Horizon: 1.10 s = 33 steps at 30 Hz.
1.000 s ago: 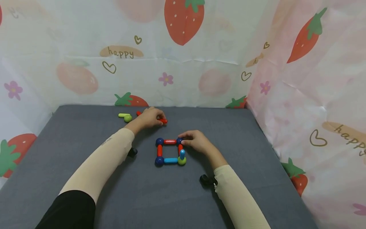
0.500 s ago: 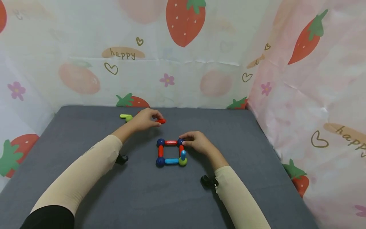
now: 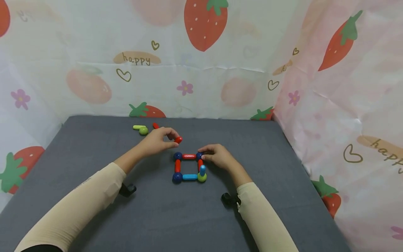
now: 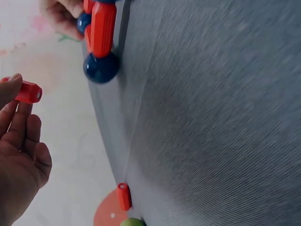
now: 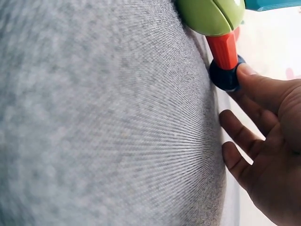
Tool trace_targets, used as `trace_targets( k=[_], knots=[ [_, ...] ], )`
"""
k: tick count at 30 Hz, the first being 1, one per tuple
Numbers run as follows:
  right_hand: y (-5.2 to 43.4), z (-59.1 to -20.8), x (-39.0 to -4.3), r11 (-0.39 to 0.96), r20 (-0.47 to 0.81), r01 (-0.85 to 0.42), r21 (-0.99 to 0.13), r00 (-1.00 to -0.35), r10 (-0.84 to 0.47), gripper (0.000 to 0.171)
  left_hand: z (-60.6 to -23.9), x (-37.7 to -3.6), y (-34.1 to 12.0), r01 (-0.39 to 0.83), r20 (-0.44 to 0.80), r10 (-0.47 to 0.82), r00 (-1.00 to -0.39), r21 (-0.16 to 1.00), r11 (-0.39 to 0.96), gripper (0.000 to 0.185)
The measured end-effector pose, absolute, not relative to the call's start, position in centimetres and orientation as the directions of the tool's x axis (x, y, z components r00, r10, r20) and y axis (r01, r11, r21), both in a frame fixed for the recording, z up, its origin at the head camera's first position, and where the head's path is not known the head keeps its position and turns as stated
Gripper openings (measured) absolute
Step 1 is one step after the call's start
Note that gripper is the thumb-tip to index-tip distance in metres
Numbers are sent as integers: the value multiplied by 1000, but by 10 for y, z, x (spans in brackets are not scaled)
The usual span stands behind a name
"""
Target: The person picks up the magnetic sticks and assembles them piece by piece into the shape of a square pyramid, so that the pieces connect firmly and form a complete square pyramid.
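My left hand (image 3: 157,140) pinches a red toy rod (image 4: 30,92) between thumb and fingers, raised over the table just beyond a square of balls and rods. At the square's far right corner, my right hand (image 3: 218,156) pinches a dark blue ball (image 5: 225,77) by thumb and finger; its other fingers spread loosely. Two more corners are dark blue balls, while the near right one is a green ball (image 3: 202,177). Three sides are red rods (image 3: 189,156), and the near side is a light blue rod (image 3: 190,177). A second light blue rod (image 3: 203,170) stands upright on the green ball.
Toward the back left of the grey table (image 3: 151,220) lie a yellow-green rod (image 3: 139,127), a green ball (image 3: 143,131) and another red rod (image 3: 155,125). A strawberry-print curtain (image 3: 204,84) rises behind the table and along its sides.
My left hand has lifted the red rod from the back of the table and brought it nearer, turning its end toward the square. My right hand stays on the blue ball.
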State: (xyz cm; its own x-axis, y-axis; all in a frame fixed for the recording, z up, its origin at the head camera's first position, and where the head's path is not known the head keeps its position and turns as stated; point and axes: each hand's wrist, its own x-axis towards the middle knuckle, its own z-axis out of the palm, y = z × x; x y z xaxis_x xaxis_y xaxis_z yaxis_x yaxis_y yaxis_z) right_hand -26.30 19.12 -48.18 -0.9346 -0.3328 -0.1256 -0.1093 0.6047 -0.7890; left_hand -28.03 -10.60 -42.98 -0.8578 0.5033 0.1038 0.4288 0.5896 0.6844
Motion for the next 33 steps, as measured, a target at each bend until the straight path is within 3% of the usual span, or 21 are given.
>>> trace_targets(
  k=[6, 16, 24, 33],
  knots=[
    [191, -482, -262, 620, -119, -123, -775, -935, -334, 26, -436, -258, -105, 427, 118, 508, -853, 718, 549, 19],
    [191, -483, -261, 610, -121, -118, -783, -934, -336, 25, -446, -223, -100, 365, 31, 552, -833, 781, 507, 22],
    [191, -482, -261, 619, -126, -115, -777, -935, -332, 25, -456, -212, -103, 337, -44, 558, -829, 757, 560, 20],
    [191, -480, -261, 611, -127, -115, -783, -932, -338, 26, -457, -211, -104, 370, -35, 584, -811, 742, 559, 19]
  ],
)
